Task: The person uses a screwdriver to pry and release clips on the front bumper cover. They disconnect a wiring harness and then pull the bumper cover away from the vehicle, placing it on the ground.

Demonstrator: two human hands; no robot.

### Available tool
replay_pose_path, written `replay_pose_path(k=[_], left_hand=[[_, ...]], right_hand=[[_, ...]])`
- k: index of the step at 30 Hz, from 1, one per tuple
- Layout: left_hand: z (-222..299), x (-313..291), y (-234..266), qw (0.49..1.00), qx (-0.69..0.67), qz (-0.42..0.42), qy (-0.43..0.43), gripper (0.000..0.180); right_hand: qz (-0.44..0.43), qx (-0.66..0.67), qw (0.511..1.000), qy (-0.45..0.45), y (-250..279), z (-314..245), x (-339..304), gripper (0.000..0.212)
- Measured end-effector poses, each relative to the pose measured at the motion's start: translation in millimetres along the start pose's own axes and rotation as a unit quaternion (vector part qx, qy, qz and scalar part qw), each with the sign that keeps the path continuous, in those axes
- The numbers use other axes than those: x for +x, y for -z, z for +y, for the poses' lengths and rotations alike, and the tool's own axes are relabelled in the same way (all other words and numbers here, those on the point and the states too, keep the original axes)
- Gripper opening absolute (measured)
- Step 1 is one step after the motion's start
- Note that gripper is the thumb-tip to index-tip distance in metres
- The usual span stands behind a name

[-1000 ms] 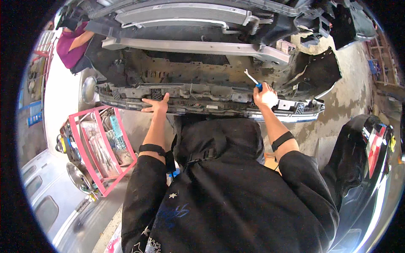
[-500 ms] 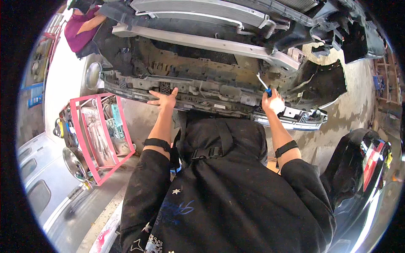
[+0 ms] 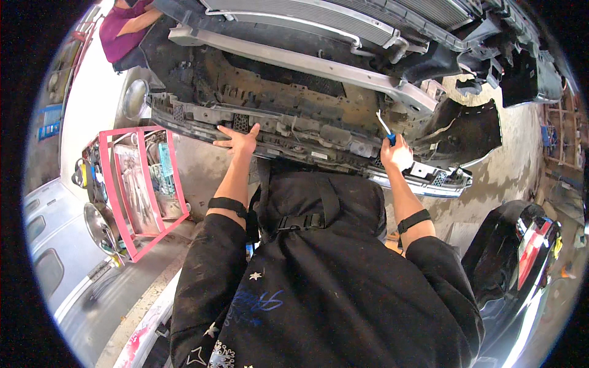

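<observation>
Fingers splayed and holding nothing, a worker's left hand rests at the near edge of a car bumper; the right hand, closer to its right end, closes around a blue-handled tool. The bumper stretches crosswise ahead, left end angled farther away, a metal bar beyond.

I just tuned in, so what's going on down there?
The person's left hand is spread on the near edge of a large black car bumper cover. The right hand grips a blue-handled tool farther right along that edge, its thin shaft pointing away from the body. Beyond the edge is a silver crossbeam. At upper left, a co-worker in a maroon shirt reaches toward the assembly. A red-framed tool cart stands at left.
</observation>
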State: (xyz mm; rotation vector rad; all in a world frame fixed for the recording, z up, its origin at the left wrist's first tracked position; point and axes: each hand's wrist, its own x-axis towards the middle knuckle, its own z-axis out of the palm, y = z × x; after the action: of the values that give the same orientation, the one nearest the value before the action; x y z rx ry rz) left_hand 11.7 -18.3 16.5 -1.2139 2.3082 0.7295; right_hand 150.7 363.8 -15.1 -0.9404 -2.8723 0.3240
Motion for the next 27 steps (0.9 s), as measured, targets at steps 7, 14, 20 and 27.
replay_pose_path(k=[7,14,20,27], left_hand=[[6.0,-8.8,6.6,1.0,0.021,-0.009,0.018,0.131],[2.8,-4.8,4.3,1.0,0.006,-0.003,0.006,0.132],[-1.1,2.9,-1.6,1.0,0.002,0.012,-0.002,0.135],[-3.5,-0.9,1.4,1.0,-0.005,0.01,-0.015,0.134]], right_hand=[[-0.019,0.0,1.0,-0.008,3.8,-1.9,0.4,0.026],[0.014,0.009,1.0,0.005,2.3,-2.3,0.6,0.027],[-0.024,-0.003,1.0,-0.007,2.3,-1.6,2.0,0.037],[-0.018,0.0,1.0,-0.004,6.3,-5.1,2.2,0.027]])
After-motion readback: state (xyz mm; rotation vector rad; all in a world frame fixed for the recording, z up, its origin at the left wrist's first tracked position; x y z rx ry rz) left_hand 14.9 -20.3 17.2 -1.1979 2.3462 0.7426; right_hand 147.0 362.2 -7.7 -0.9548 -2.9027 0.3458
